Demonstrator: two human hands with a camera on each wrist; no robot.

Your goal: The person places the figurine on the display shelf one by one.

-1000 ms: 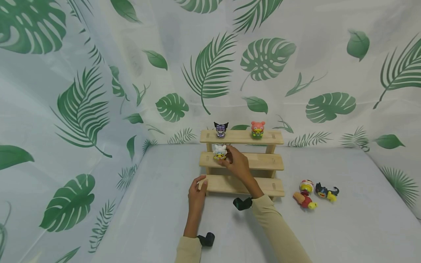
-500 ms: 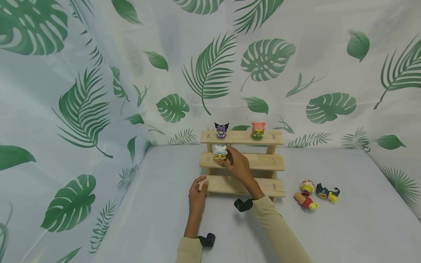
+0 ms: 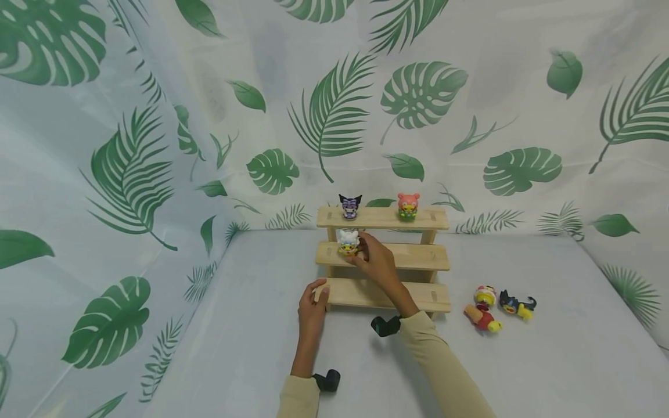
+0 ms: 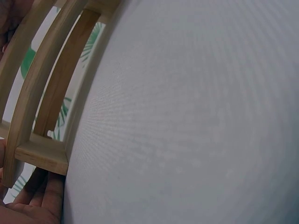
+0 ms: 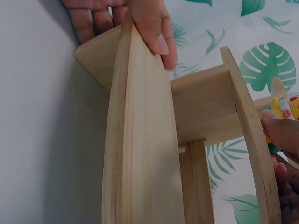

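- Nearest me, two sleeves (image 3: 300, 397) reach toward the rack (image 3: 389, 295), a black clip (image 3: 328, 380) at each wrist.
- The left hand (image 3: 312, 307) is clamped on the rack's lowest step, at its left end, thumb on top.
- On the table (image 3: 235, 348), right of the rack, lie a red toy (image 3: 485, 320) and a dark toy (image 3: 509, 303); a round toy (image 3: 485, 295) sits just behind the red one.
- The right hand (image 3: 378, 261) pinches the white toy (image 3: 347, 241), upright at the left of the rack's middle step; I can't tell if it bears weight there.
- On the rack's top step stand a purple toy (image 3: 351, 208), left, and a pink toy (image 3: 408, 206), right, well apart.
- Behind the rack hangs leaf-print cloth (image 3: 444, 35).
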